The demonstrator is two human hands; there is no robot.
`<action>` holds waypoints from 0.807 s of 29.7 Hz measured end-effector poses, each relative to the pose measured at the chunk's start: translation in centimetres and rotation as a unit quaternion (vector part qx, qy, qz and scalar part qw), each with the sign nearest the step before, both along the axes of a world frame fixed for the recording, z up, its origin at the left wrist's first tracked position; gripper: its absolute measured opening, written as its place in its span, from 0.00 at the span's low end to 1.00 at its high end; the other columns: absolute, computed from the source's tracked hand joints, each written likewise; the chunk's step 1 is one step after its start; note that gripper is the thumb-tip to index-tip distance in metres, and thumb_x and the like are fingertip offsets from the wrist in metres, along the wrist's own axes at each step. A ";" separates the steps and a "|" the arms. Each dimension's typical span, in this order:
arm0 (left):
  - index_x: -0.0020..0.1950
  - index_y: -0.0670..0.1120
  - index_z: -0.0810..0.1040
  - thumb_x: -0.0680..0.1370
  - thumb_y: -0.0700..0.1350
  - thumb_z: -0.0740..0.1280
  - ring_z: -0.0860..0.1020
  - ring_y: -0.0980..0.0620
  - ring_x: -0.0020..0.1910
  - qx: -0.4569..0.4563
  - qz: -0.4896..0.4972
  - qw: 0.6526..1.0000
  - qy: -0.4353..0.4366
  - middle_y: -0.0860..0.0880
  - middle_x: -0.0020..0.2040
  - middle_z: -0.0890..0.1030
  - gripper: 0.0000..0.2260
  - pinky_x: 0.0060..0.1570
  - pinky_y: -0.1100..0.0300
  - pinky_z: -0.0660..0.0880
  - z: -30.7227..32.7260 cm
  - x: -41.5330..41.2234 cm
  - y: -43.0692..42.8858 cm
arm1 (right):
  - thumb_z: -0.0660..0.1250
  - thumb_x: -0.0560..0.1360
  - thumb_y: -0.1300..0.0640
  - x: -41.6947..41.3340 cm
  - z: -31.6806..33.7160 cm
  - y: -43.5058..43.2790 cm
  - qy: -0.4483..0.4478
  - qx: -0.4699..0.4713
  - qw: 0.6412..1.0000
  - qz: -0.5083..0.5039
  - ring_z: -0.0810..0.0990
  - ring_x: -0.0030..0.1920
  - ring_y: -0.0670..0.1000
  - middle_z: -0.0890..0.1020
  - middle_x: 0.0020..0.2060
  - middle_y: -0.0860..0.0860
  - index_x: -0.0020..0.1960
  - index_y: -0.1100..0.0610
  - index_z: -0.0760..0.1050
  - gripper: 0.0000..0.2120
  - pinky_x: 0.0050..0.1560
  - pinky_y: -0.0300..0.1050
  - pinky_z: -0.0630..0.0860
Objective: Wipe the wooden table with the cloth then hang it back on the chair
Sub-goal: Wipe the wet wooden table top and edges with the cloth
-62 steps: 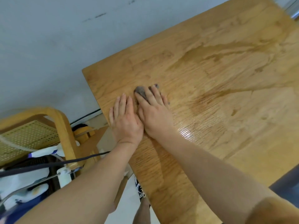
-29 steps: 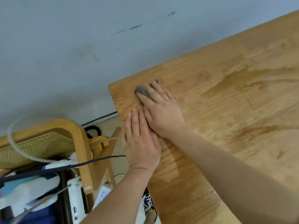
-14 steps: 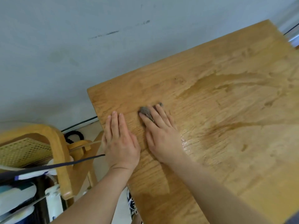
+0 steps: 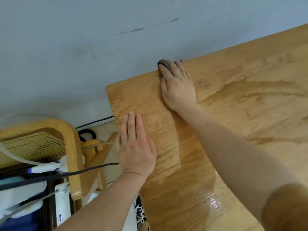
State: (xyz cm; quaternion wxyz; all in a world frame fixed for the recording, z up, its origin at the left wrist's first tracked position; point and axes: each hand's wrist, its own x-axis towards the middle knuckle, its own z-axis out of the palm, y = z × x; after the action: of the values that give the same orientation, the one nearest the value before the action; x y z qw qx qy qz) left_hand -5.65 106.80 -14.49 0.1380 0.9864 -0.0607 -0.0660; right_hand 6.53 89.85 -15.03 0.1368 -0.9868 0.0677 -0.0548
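Note:
The wooden table [image 4: 241,114] fills the right half of the view, streaked with wet marks. My right hand [image 4: 179,85] presses flat on a small grey cloth [image 4: 164,63] at the table's far edge, against the wall; only the cloth's tip shows past my fingertips. My left hand [image 4: 135,145] lies flat, fingers together, on the table's left edge with nothing under it. The wooden chair [image 4: 70,142] with a woven cane panel stands to the left of the table.
A grey wall [image 4: 83,55] runs along the table's far edge. White and blue items [image 4: 45,167] and a dark cable [image 4: 83,171] rest on the chair. A shoe [image 4: 140,212] shows on the floor below the table's left edge.
My right hand has slid the cloth away from me, up to the table's far edge by the wall. My left hand stayed flat near the left edge.

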 end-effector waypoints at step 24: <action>0.75 0.41 0.60 0.77 0.49 0.48 0.56 0.43 0.76 -0.021 -0.003 1.000 0.006 0.42 0.77 0.59 0.27 0.69 0.41 0.62 0.4 0.3 -0.1 | 0.56 0.81 0.51 -18.1 1.5 0.5 0.059 0.014 0.986 0.153 0.57 0.78 0.51 0.67 0.75 0.48 0.73 0.45 0.69 0.20 0.75 0.54 0.60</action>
State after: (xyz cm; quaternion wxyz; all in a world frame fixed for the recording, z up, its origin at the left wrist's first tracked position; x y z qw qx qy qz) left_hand -5.36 106.69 -14.04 0.1590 0.9826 -0.0646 -0.0714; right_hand -11.61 90.36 -13.49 0.1531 -0.9850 -0.0754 0.0263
